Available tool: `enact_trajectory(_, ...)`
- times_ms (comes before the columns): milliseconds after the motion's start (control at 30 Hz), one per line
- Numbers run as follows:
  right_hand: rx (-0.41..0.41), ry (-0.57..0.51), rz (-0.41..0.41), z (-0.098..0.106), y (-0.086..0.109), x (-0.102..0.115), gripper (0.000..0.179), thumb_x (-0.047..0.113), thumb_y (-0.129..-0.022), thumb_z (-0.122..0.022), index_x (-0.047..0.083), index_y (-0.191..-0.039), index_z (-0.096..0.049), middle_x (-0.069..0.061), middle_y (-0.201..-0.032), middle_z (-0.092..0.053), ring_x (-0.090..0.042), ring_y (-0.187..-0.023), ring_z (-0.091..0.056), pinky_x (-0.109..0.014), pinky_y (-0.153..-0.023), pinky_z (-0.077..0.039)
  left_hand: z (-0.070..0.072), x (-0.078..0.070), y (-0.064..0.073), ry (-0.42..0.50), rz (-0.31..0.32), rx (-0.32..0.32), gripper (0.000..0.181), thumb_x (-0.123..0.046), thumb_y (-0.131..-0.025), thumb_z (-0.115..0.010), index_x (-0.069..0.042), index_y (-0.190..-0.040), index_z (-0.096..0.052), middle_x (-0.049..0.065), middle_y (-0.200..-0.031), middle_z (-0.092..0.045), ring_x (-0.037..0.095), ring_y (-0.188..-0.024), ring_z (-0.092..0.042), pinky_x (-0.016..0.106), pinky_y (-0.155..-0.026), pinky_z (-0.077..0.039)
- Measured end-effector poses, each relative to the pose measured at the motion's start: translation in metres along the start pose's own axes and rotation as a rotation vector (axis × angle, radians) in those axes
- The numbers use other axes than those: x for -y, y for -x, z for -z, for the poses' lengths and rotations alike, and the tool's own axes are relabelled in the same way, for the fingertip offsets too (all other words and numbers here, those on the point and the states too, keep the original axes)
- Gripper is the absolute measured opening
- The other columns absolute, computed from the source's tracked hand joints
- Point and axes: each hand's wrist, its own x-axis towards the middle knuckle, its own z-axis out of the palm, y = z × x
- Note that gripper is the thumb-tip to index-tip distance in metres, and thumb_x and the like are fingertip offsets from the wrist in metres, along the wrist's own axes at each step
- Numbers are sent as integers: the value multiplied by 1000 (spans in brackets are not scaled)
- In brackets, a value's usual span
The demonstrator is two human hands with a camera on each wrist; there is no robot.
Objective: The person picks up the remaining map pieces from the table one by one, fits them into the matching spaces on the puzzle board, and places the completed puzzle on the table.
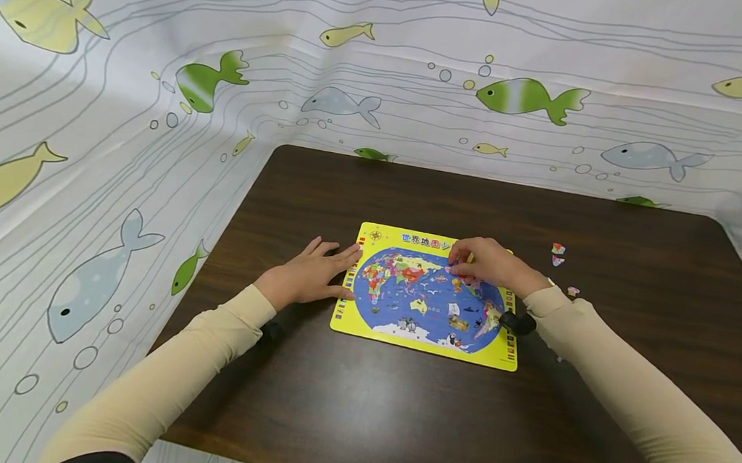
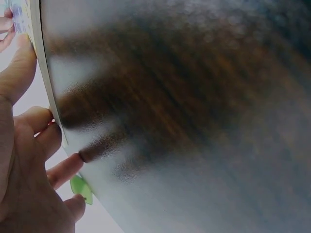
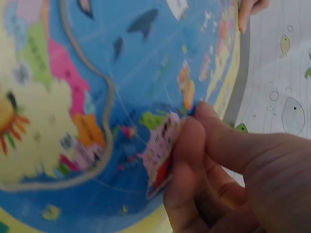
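Hands (image 1: 317, 274) (image 1: 488, 261) at map board (image 1: 347, 320), inside table edges (image 1: 492, 184)

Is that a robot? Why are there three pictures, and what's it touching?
No robot here! The left hand and right hand belong to a person. The widest picture comes from a camera on the person's head, looking forward and down. The other two come from little cameras worn on each wrist, so everything looks very close. On the dark table lies a yellow-edged world map board, with a few small loose pieces to its right. The left hand rests at the board's left edge. The right hand has its grip on a pink and red piece, pinched over the map.
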Motion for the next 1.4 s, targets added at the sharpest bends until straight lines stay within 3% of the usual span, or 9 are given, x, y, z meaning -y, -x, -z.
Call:
enact_trajectory(167, -19, 40, 6, -3, -1, 3, 7, 23, -90, -67, 17, -91, -68, -1, -89, -67, -18, -72, -55, -27, -65, -47, -1, 1, 0, 0, 0, -7, 90, -66, -85, -51, -27, -154, -9, -9, -161, -7, 33, -147, -14, 54, -120, 2)
enact_trajectory(300, -81, 57, -10, 4, 3, -1, 13, 26, -92, -64, 15, -98, -68, -3, -92, -67, -18, -73, -56, -29, -67, -49, -3, 1, 0, -4, -2, -14, 90, -67, -85, -50, -27, -154, -9, -9, -161, -7, 33, -147, -14, 54, -120, 1)
enact_trajectory(433, -144, 84, -78, 29, 15, -14, 21, 27, -95, -59, 11, -108, -67, -7, -98, -67, -20, -77, -57, -32, -70, -51, -3, 3, 0, -5, -6, -19, 89, -67, -85, -50, -26, -154, -9, -8, -161, -6, 33, -147, -14, 54, -120, 1)
enact_trajectory(567, -169, 109, -171, 64, 36, -42, 25, 22, -98, -55, 4, -114, -63, -16, -101, -66, -26, -78, -60, -37, -67, -51, -2, 3, 1, -10, -2, -17, 90, -66, -85, -50, -26, -154, -9, -7, -161, -8, 33, -147, -15, 54, -120, 1)
enact_trajectory(733, -107, 173, -193, 93, 60, -81, 23, 14, -97, -56, -2, -112, -62, -22, -105, -65, -29, -85, -63, -48, -73, -52, -1, 1, 1, -2, -8, -9, 89, -64, -86, -52, -24, -154, -10, -5, -162, -9, 35, -147, -15, 55, -120, 1)
enact_trajectory(833, -18, 223, -136, 98, 68, -97, 19, 13, -93, -62, 2, -108, -65, -15, -103, -68, -26, -90, -63, -48, -77, -53, -1, 0, 1, 2, -6, -10, 89, -64, -86, -52, -25, -154, -11, -6, -162, -9, 35, -147, -15, 55, -120, 1)
enact_trajectory(1000, 71, 221, 19, 86, 72, -102, 19, 20, -85, -72, 14, -103, -68, 1, -99, -65, -13, -83, -59, -30, -70, -52, 0, 0, 3, 2, -9, -23, 88, -64, -86, -52, -24, -154, -12, -6, -161, -9, 35, -147, -15, 55, -120, 1)
enact_trajectory(1233, 77, 218, 261, 57, 76, -96, 27, 19, -78, -78, 24, -103, -71, 9, -95, -60, -3, -74, -49, -18, -64, -48, -1, 1, 1, -4, -3, -23, 89, -65, -86, -51, -26, -154, -11, -8, -161, -8, 34, -147, -15, 54, -120, 1)
enact_trajectory(1400, 41, 236, 323, 48, 74, -99, 27, 17, -76, -79, 25, -101, -71, 8, -95, -56, -1, -77, -49, -18, -66, -48, 0, 0, 1, 2, -12, -23, 88, -64, -86, -52, -25, -154, -12, -7, -161, -9, 35, -147, -16, 55, -120, 1)
